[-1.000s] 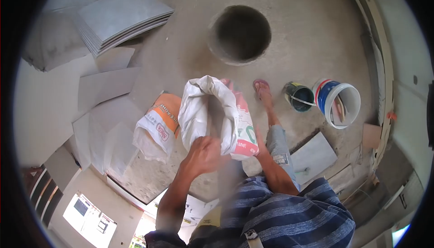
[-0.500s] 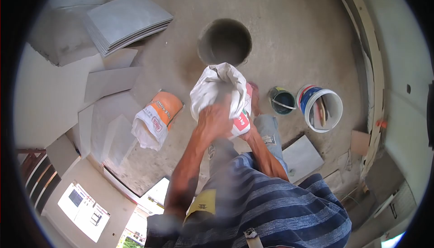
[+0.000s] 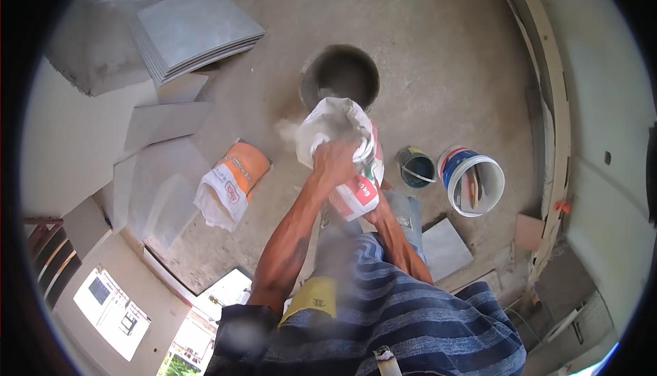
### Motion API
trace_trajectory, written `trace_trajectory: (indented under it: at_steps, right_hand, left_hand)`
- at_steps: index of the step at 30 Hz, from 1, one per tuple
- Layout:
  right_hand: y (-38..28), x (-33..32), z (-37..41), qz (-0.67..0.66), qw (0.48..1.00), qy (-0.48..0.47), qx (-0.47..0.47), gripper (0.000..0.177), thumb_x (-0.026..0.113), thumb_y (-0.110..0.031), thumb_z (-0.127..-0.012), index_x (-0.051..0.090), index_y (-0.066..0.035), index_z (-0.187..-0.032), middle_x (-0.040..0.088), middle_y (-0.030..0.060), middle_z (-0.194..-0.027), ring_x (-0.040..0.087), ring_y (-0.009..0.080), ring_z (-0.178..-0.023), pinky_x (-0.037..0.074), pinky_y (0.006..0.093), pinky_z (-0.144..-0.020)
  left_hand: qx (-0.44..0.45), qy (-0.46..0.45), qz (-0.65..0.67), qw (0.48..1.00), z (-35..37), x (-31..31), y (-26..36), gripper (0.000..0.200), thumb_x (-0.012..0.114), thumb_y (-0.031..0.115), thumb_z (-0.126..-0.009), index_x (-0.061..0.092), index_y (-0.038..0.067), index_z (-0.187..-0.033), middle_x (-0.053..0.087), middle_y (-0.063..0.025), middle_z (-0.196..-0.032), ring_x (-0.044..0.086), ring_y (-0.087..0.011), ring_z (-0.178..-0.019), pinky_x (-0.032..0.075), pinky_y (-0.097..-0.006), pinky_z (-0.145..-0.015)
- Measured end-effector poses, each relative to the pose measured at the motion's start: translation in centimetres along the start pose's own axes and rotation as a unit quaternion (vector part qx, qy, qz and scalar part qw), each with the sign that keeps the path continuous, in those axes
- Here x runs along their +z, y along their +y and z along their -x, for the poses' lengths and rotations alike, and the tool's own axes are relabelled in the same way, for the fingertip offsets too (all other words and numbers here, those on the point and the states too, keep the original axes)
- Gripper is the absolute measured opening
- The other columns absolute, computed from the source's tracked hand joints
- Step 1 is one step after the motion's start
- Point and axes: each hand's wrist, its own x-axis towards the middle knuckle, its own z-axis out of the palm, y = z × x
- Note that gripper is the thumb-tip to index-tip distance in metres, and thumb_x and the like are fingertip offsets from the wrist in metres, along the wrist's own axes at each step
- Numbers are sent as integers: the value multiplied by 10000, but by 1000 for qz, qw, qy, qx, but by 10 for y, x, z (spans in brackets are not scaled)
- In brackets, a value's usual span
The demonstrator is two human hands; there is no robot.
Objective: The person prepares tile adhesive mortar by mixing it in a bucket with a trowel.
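A white paper sack [image 3: 340, 119] with a red-and-white printed side hangs between my hands, its wide mouth tilted toward a dark round bucket [image 3: 311, 78] on the floor. My left hand [image 3: 335, 162] is closed on the near rim of the sack's mouth. Lower down on the right, my right hand [image 3: 375, 210] supports the sack's printed bottom end; its fingers are mostly hidden behind it. Greyish material shows inside the bucket, and pale dust hangs beside the sack's left edge. The sack's far lip overlaps the near rim of the bucket.
An orange-and-white tile adhesive bag [image 3: 236, 181] lies to the left. Stacked grey tiles [image 3: 198, 23] stand at the upper left. On the right are a small dark bucket [image 3: 416, 168] and a white bucket [image 3: 498, 191] holding tools. A loose tile [image 3: 446, 249] lies near my legs.
The sack has tipped further toward the bucket, and its printed underside shows more. A puff of pale dust has appeared at its left. Both hands stay on the sack.
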Motion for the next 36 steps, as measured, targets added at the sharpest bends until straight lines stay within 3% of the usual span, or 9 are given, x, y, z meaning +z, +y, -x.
trace_trajectory:
  at_steps: [8, 12, 18, 19, 22, 26, 29, 32, 36]
  right_hand:
    - [19, 6, -19, 17, 998, 32, -49, 378, 478, -303, -934, 458, -73, -1233, 596, 106, -1086, 602, 249, -960, 516, 421, -837]
    - [27, 12, -34, 16, 997, 28, -74, 404, 469, -322, -934, 439, -75, -1252, 585, 117, -1102, 594, 258, -972, 503, 420, -850]
    - [36, 19, -57, -10, 994, 2, -104, 445, 456, -351, -934, 411, -77, -1281, 569, 134, -1126, 582, 271, -990, 483, 418, -870]
    - [36, 21, -63, -14, 994, -8, -111, 451, 454, -356, -934, 406, -77, -1286, 566, 136, -1130, 580, 273, -993, 480, 418, -873]
    - [44, 23, -68, -35, 992, -24, -120, 472, 447, -370, -934, 392, -79, -1300, 558, 144, -1142, 574, 280, -1002, 470, 417, -883]
    - [51, 18, -63, -64, 989, -50, -127, 499, 439, -389, -933, 373, -80, -1319, 547, 155, -1158, 565, 288, -1014, 457, 416, -896]
    - [58, 16, -65, -65, 988, -65, -123, 519, 432, -404, -933, 358, -81, -1333, 538, 164, -1170, 559, 295, -1023, 447, 415, -906]
    - [52, 8, -42, -6, 993, 39, -115, 515, 543, -351, -875, 390, -64, -1274, 540, 154, -1118, 565, 300, -997, 465, 434, -856]
    - [58, -51, -63, 133, 990, 44, -21, 595, 640, -330, -808, 396, -45, -1269, 515, 180, -1138, 541, 299, -1024, 438, 440, -863]
  left_hand:
    - [42, 84, 29, 995, -13, 9, -6, 303, 585, 69, -652, 614, 106, -951, 568, -100, -877, 534, -283, -908, 382, -427, -750]
    - [49, 131, 0, 990, -17, 34, -16, 335, 626, 124, -665, 599, 130, -998, 587, -87, -911, 501, -278, -959, 333, -416, -795]
    - [-127, 109, 44, 985, 21, 22, -29, 392, 645, 272, -767, 556, 77, -1095, 411, -224, -1229, 356, -424, -1170, 325, -587, -900]
    - [-189, 52, 131, 972, 25, 18, -32, 495, 635, 365, -798, 518, 61, -1171, 192, -298, -1365, 215, -494, -1266, 309, -568, -981]
    - [-243, 50, 216, 944, 37, 27, -29, 639, 662, 392, -753, 475, 30, -1246, 159, -316, -1381, 264, -487, -1252, 353, -512, -982]
    - [-223, 18, 70, 972, 38, 38, -13, 792, 741, 416, -649, 438, 43, -1279, 211, -333, -1343, 327, -487, -1223, 356, -496, -986]
    - [-225, 3, 113, 968, 24, 45, -22, 713, 735, 366, -667, 448, 48, -1237, 344, -291, -1238, 350, -460, -1186, 387, -521, -923]
    - [-218, -29, 106, 970, 34, 34, -12, 645, 714, 302, -693, 448, 43, -1221, 408, -265, -1149, 393, -436, -1120, 402, -523, -885]
    - [-185, -44, 42, 981, 34, 16, 6, 556, 669, 196, -716, 457, 32, -1203, 431, -254, -1110, 430, -420, -1053, 416, -500, -858]
